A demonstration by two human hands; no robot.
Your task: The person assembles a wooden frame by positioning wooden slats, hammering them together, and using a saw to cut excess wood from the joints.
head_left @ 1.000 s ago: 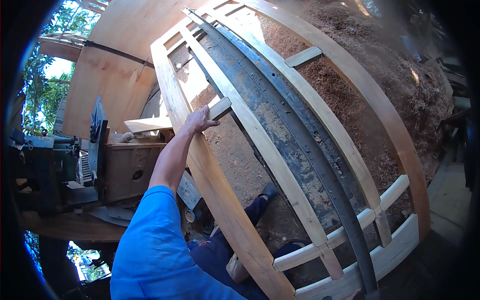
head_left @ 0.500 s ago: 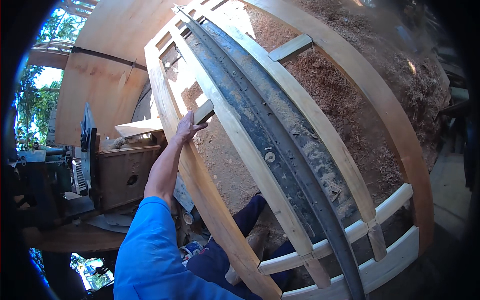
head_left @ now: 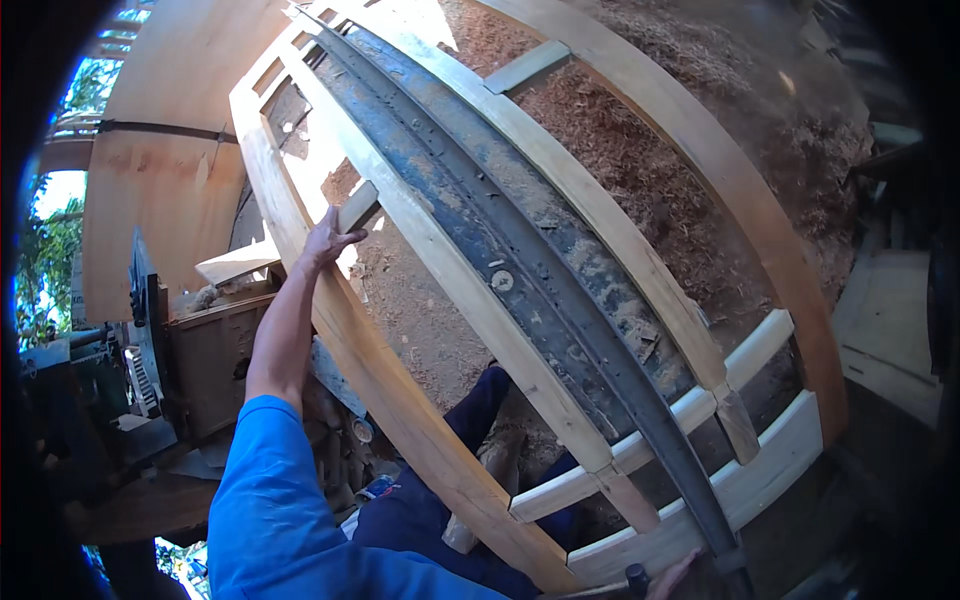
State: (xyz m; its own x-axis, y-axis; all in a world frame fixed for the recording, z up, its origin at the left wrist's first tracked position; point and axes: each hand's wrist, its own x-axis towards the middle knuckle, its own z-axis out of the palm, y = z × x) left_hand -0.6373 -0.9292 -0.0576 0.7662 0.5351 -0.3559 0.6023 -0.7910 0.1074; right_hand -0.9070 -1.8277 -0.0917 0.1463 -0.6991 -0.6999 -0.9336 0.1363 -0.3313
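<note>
A large wooden frame [head_left: 370, 350], built of long rails and short crosspieces, lies across the view. My left hand [head_left: 326, 243] is closed over its left outer rail, beside a short crosspiece [head_left: 358, 206]. A long dark metal bar clamp [head_left: 560, 270] runs lengthwise over the frame's middle. At the lower edge, part of my right hand [head_left: 676, 577] shows by the clamp's near end and the pale end rail [head_left: 740, 495]. Next to it is a dark knob-like piece [head_left: 637, 576] on a thin rod; whether the hand holds it is unclear.
Wood shavings [head_left: 640, 150] cover the ground beneath and beyond the frame. Plywood sheets [head_left: 160, 190] stand at the far left, above a brown wooden box [head_left: 212, 350] and cluttered machinery. Pale boards [head_left: 885, 330] lie at the right. My legs [head_left: 400, 530] are below the frame's near left side.
My right hand has come into view at the lower edge, along with the dark knob-like piece. The whole scene has shifted leftward in the view; my left hand stays on the same rail.
</note>
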